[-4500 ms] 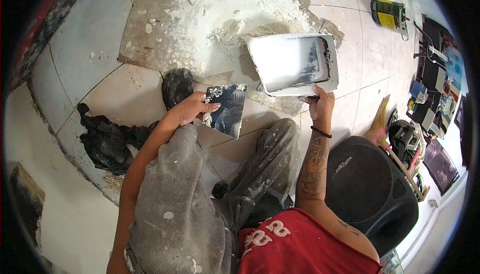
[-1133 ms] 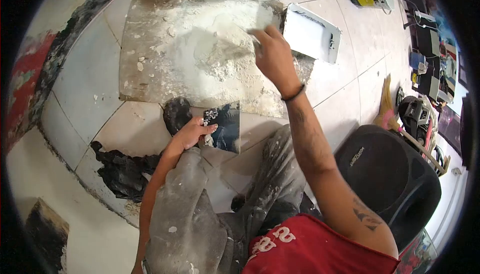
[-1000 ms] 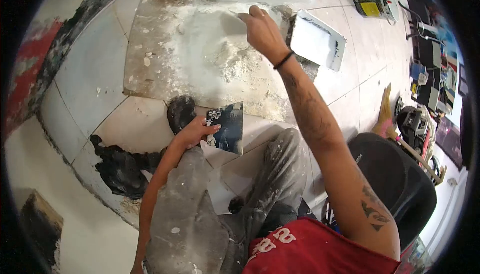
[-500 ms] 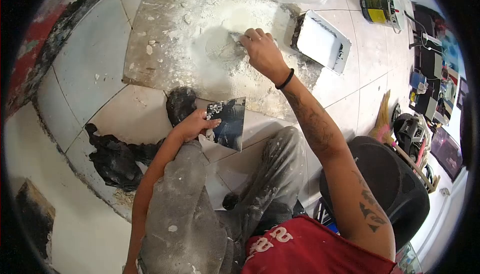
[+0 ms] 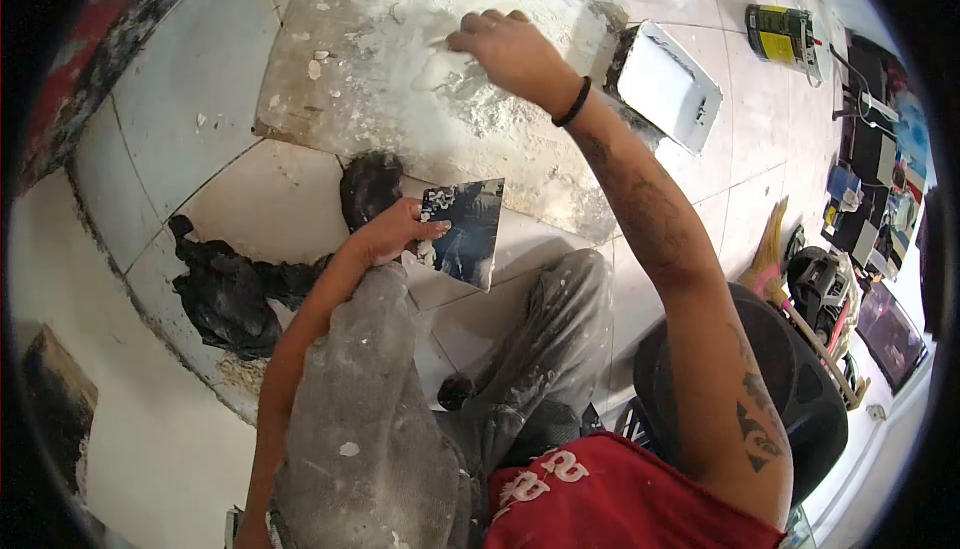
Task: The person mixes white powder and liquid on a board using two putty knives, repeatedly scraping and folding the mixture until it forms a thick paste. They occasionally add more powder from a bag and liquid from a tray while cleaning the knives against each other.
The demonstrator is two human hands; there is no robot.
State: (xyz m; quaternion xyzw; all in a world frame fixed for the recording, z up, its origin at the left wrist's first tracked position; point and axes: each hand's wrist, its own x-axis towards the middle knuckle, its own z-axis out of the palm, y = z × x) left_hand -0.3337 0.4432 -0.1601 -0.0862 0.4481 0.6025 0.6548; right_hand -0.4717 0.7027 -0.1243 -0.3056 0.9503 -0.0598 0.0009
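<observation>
Black and smeared with white paste, a flat plate (image 5: 467,236) sits near the middle of the view, its left edge grasped between the thumb and fingers of the left hand (image 5: 392,235). At twelve o'clock from it, white powder (image 5: 415,69) lies on a board (image 5: 295,99). The right hand (image 5: 515,54) is over the powder, fingers curled; whether they grasp anything, I cannot tell. A white tray (image 5: 660,81) lies at three o'clock from that hand.

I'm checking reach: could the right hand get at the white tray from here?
Probably yes: the tray lies near the right hand, with nothing visible standing between them.
</observation>
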